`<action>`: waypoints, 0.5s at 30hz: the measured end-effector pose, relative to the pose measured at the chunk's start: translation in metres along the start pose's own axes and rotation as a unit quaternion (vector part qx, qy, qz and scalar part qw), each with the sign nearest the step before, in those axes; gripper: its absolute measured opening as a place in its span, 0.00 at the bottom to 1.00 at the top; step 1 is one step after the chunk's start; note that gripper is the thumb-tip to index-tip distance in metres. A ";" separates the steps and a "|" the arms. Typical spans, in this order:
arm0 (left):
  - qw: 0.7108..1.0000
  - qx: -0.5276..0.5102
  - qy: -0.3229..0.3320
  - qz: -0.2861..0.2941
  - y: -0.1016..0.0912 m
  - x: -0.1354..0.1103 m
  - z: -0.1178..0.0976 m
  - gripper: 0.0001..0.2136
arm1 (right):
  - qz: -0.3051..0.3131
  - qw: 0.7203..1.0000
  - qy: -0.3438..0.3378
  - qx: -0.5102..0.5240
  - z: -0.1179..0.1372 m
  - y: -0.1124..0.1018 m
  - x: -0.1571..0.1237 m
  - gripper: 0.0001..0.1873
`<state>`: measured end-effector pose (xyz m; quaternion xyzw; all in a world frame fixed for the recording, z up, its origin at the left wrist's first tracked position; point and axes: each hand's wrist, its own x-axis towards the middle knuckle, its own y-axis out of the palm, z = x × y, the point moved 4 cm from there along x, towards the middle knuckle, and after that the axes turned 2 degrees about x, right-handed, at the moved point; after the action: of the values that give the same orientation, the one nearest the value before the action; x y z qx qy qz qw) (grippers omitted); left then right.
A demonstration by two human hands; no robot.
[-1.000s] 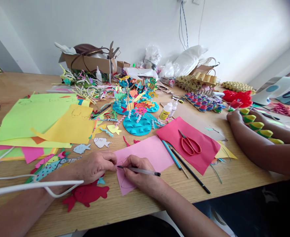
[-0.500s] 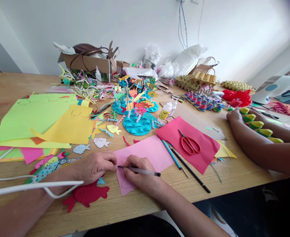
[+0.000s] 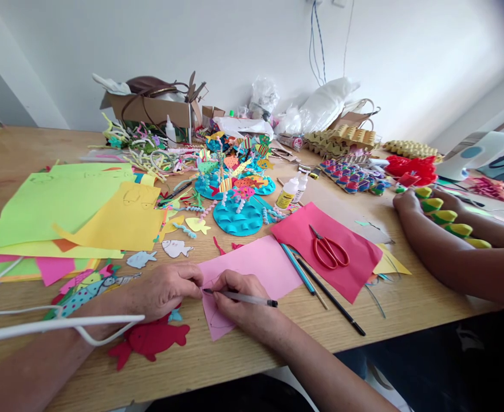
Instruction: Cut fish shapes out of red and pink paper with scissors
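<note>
My right hand (image 3: 243, 297) grips a pen with a clear barrel and a dark cap end (image 3: 252, 298), its tip on the pink paper (image 3: 263, 266). Thin drawn lines show on the left part of that sheet. My left hand (image 3: 170, 289) has its fingers bent and pressed together at the sheet's left edge, holding it. Below the left wrist lies a red paper fish (image 3: 160, 339). Patterned paper fish (image 3: 84, 297) lie partly hidden by my left forearm. White cable loops (image 3: 63, 323) cross in front of that arm.
Red-handled scissors (image 3: 329, 252) lie on red paper (image 3: 295, 226) at right, with pencils (image 3: 331, 294) alongside. Glue bottles (image 3: 287, 193) stand behind, near blue bases with paper fish (image 3: 238, 217). Green sheets (image 3: 63, 200) are stacked left. Another person's arms (image 3: 441, 252) reach in from the right.
The pen tip has shifted very slightly left on the pink paper with my right hand. My left hand stays in place.
</note>
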<state>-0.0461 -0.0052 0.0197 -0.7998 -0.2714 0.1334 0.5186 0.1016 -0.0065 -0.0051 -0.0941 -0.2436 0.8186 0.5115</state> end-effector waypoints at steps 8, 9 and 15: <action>1.000 -0.004 0.007 -0.002 0.000 0.000 0.000 0.18 | 0.001 1.000 0.006 -0.008 0.001 -0.001 0.001 0.06; 1.000 -0.003 0.007 -0.003 0.000 0.000 0.000 0.18 | 0.003 1.000 0.004 -0.007 0.001 -0.001 0.001 0.06; 1.000 0.001 0.004 -0.005 -0.001 0.000 0.000 0.18 | 0.000 1.000 0.014 -0.010 0.001 -0.001 0.000 0.07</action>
<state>-0.0464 -0.0054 0.0205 -0.7986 -0.2732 0.1277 0.5209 0.1021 -0.0059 -0.0039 -0.1102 -0.2445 0.8149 0.5138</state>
